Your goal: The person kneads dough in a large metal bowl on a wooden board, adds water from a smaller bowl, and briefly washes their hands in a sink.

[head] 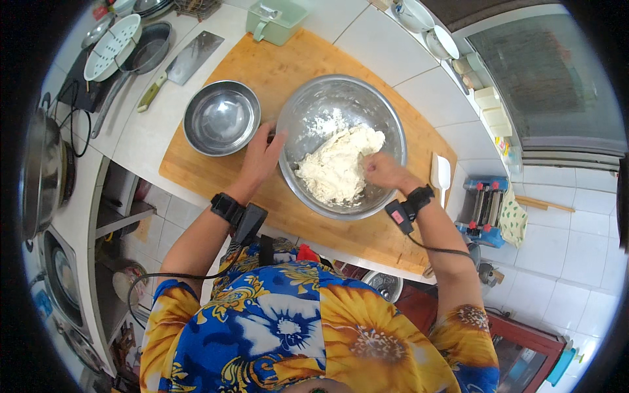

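Observation:
A large stainless steel mixing bowl (314, 100) stands on a wooden board (236, 196). Shaggy pale dough (334, 162) lies in it, with loose white flour (327, 123) beside the lump. My right hand (385, 172) is inside the bowl at the dough's right edge, its fingers curled; whether they grip a utensil or the dough cannot be made out. My left hand (265, 152) rests at the bowl's left rim, thumb against the outside, the other fingers partly hidden. Just left of it sits a smaller steel bowl (222, 118), seemingly with clear liquid.
A cleaver (194, 59) lies left of the board. A green lidded container (276, 22) stands at its far edge, a white scoop or spatula (441, 172) at its right. Beyond are a pasta machine (484, 209) and a frying pan (147, 49). Wrist devices with cables hang on both arms.

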Tool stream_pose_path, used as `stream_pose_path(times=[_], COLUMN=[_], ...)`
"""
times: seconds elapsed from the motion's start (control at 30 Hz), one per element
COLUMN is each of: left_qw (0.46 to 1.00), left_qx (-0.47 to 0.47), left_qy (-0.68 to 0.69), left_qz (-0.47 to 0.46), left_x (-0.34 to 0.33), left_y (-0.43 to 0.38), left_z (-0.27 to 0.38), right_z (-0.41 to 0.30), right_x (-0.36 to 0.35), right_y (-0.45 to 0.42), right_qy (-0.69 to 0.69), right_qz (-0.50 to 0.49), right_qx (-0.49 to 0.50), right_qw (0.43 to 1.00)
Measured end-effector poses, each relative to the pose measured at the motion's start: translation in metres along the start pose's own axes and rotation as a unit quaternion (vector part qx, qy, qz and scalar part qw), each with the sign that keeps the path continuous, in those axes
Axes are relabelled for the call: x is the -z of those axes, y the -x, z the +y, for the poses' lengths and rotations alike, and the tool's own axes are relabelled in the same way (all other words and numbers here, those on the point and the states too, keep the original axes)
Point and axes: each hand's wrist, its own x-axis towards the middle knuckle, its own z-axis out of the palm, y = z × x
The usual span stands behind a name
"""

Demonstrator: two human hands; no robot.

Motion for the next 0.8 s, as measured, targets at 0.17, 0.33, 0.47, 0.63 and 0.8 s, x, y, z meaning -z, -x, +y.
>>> stream_pose_path(times=[0.17,0.33,0.47,0.63,0.8], left_qw=[0.994,0.996,0.994,0.994,0.989], left_qx=[-0.016,0.019,0.005,-0.007,-0.029], left_qy=[-0.105,-0.087,-0.107,-0.108,-0.143], left_qz=[0.038,0.019,0.006,-0.002,0.027], left_x=[-0.02,-0.022,-0.021,-0.024,-0.016], left_y=[-0.034,-0.051,-0.054,-0.057,-0.06], left_z=[-0.003,0.001,0.001,0.005,-0.016], right_z=[0.012,0.003,0.006,0.01,0.005], right_x=[0.019,-0.014,-0.028,-0.027,-0.008], right_y=[-0.025,-0.041,-0.045,-0.042,-0.046], right_qy=[0.11,0.159,0.154,0.14,0.132], right_qz=[-0.025,-0.086,-0.1,-0.046,-0.093], right_qx=[0.0,0.025,-0.009,-0.021,-0.025], right_qw=[0.994,0.983,0.983,0.989,0.987])
